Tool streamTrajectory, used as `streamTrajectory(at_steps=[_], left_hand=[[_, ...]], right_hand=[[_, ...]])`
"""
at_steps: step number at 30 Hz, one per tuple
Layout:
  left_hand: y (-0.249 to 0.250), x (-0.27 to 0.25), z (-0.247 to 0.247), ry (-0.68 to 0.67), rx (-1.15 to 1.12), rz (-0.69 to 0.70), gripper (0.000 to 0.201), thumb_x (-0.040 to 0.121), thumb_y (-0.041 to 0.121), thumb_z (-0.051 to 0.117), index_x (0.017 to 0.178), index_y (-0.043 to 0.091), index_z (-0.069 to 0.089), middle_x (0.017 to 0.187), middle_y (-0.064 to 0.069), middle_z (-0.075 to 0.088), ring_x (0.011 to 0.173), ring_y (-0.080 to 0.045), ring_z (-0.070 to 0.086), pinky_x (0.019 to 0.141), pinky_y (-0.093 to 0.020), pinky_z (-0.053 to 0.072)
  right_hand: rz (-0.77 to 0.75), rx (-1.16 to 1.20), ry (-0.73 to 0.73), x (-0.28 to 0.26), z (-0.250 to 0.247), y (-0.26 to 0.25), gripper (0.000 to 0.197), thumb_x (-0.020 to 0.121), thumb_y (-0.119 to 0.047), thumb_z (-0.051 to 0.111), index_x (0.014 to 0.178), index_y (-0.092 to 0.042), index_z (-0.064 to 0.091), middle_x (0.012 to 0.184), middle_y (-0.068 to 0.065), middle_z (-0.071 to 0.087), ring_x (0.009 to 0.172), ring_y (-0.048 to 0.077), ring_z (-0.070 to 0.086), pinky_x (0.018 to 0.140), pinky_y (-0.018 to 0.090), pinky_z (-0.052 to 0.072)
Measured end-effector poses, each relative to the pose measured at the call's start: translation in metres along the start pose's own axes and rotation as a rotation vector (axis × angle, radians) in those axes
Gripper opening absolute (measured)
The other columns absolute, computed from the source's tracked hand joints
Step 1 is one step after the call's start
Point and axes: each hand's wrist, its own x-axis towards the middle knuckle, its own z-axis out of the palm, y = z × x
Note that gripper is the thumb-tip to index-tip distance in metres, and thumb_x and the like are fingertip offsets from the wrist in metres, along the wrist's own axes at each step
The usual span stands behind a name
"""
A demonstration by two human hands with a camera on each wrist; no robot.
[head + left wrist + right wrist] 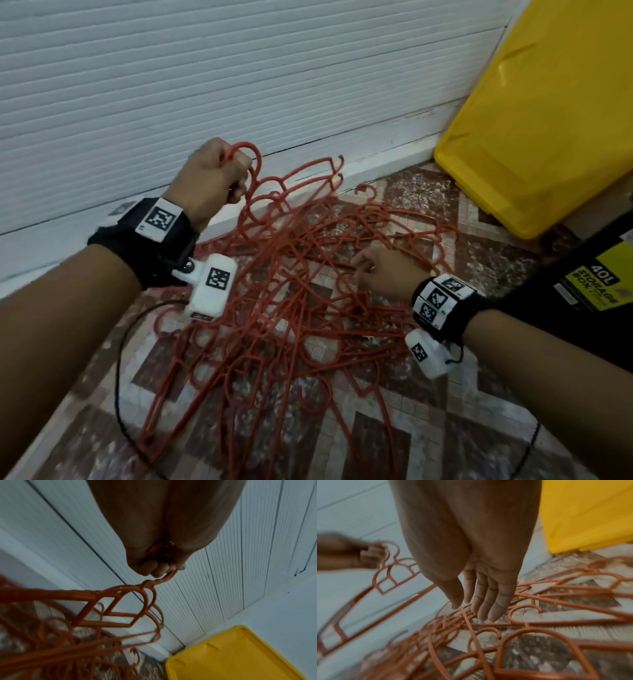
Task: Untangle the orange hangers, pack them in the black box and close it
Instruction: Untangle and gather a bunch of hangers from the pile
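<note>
A tangled pile of orange hangers [291,294] lies on the patterned floor in the head view. My left hand [214,178] is raised at the upper left and grips the hooks of a few hangers [120,601], which hang from its curled fingers [154,568]. My right hand [373,270] is low over the right side of the pile, its fingers [484,601] straight and close to the hangers [530,622], holding nothing. The black box [565,308] with a yellow "40L storage box" label shows at the right edge, partly behind my right arm.
A yellow lid [548,120] leans against the white ribbed wall [205,68] at the upper right. A thin black cable [120,394] runs over the floor left of the pile. The tiled floor [394,445] extends toward me.
</note>
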Motion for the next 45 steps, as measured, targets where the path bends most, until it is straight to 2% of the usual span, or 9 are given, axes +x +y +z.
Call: streamTrajectory(at_steps=[5, 8, 14, 21, 26, 31, 35, 40, 45], left_hand=[[0.001, -0.007, -0.060, 0.075, 0.041, -0.018, 0.014, 0.088, 0.017, 0.055, 0.077, 0.020, 0.048, 0.053, 0.010, 0.049, 0.052, -0.016, 0.041, 0.054, -0.028, 0.035], [-0.002, -0.018, -0.082, 0.160, 0.099, -0.073, 0.014, 0.088, 0.008, 0.060, 0.080, 0.017, 0.054, 0.058, 0.001, 0.057, 0.055, -0.019, 0.050, 0.058, -0.031, 0.044], [-0.006, -0.037, -0.093, 0.136, 0.206, -0.165, 0.024, 0.082, 0.009, 0.075, 0.102, 0.010, 0.062, 0.081, -0.018, 0.070, 0.074, -0.026, 0.066, 0.081, -0.042, 0.056], [0.018, -0.039, -0.072, 0.031, 0.053, -0.176, 0.036, 0.086, 0.007, 0.070, 0.119, 0.022, 0.066, 0.081, -0.014, 0.070, 0.065, -0.021, 0.061, 0.061, -0.024, 0.052], [0.032, -0.030, -0.037, -0.096, -0.262, -0.247, 0.038, 0.092, 0.011, 0.063, 0.128, 0.021, 0.059, 0.098, -0.015, 0.072, 0.075, -0.022, 0.067, 0.067, -0.026, 0.049], [0.048, -0.021, 0.002, -0.181, -0.534, -0.353, 0.011, 0.093, 0.023, 0.055, 0.102, 0.017, 0.057, 0.099, -0.016, 0.072, 0.083, -0.027, 0.068, 0.080, -0.035, 0.051], [0.048, -0.013, 0.031, -0.180, -0.459, -0.315, 0.014, 0.096, 0.009, 0.052, 0.084, 0.016, 0.051, 0.084, -0.012, 0.069, 0.070, -0.019, 0.066, 0.064, -0.028, 0.053], [0.047, -0.012, 0.048, -0.179, -0.442, -0.290, 0.018, 0.096, -0.004, 0.047, 0.102, 0.012, 0.053, 0.083, -0.011, 0.068, 0.067, -0.017, 0.071, 0.060, -0.026, 0.053], [0.050, -0.011, 0.046, -0.195, -0.426, -0.290, 0.019, 0.097, 0.000, 0.045, 0.106, 0.010, 0.059, 0.080, -0.007, 0.065, 0.066, -0.014, 0.063, 0.062, -0.023, 0.051]], right_hand=[[-0.004, -0.339, -0.076, 0.032, 0.037, -0.017, 0.099, 0.082, -0.057, 0.073, 0.158, -0.021, 0.021, 0.162, 0.017, 0.024, 0.144, 0.040, 0.035, 0.106, 0.049, 0.044], [0.007, -0.398, -0.100, 0.044, 0.052, -0.031, 0.116, 0.078, -0.063, 0.074, 0.161, -0.016, 0.008, 0.163, 0.017, 0.018, 0.147, 0.040, 0.027, 0.112, 0.051, 0.041], [0.057, -0.384, -0.037, 0.051, 0.059, -0.039, 0.107, 0.080, -0.050, 0.078, 0.156, -0.006, 0.017, 0.151, 0.019, 0.035, 0.131, 0.037, 0.045, 0.099, 0.042, 0.050], [0.109, -0.212, 0.038, 0.018, 0.014, -0.012, 0.083, 0.079, -0.054, 0.071, 0.143, -0.011, 0.039, 0.139, 0.016, 0.049, 0.113, 0.034, 0.058, 0.086, 0.040, 0.053], [0.156, -0.010, 0.155, -0.025, -0.028, 0.004, 0.091, 0.066, -0.058, 0.083, 0.139, -0.017, 0.047, 0.129, 0.008, 0.063, 0.109, 0.028, 0.062, 0.088, 0.040, 0.053], [0.130, 0.200, 0.193, -0.063, -0.054, -0.003, 0.072, 0.082, -0.043, 0.081, 0.139, -0.028, 0.040, 0.109, -0.013, 0.054, 0.091, 0.011, 0.054, 0.073, 0.025, 0.045], [0.096, 0.313, 0.228, -0.074, -0.060, -0.010, 0.089, 0.079, -0.041, 0.085, 0.152, -0.023, 0.035, 0.125, -0.008, 0.050, 0.106, 0.012, 0.047, 0.088, 0.029, 0.039], [0.062, 0.366, 0.239, -0.076, -0.056, -0.016, 0.100, 0.073, -0.048, 0.086, 0.155, -0.025, 0.032, 0.139, -0.010, 0.052, 0.121, 0.015, 0.054, 0.100, 0.035, 0.045], [-0.024, 0.349, 0.259, -0.077, -0.071, -0.010, 0.076, 0.083, -0.022, 0.077, 0.148, -0.033, 0.040, 0.128, -0.011, 0.060, 0.110, 0.009, 0.062, 0.088, 0.032, 0.055]])
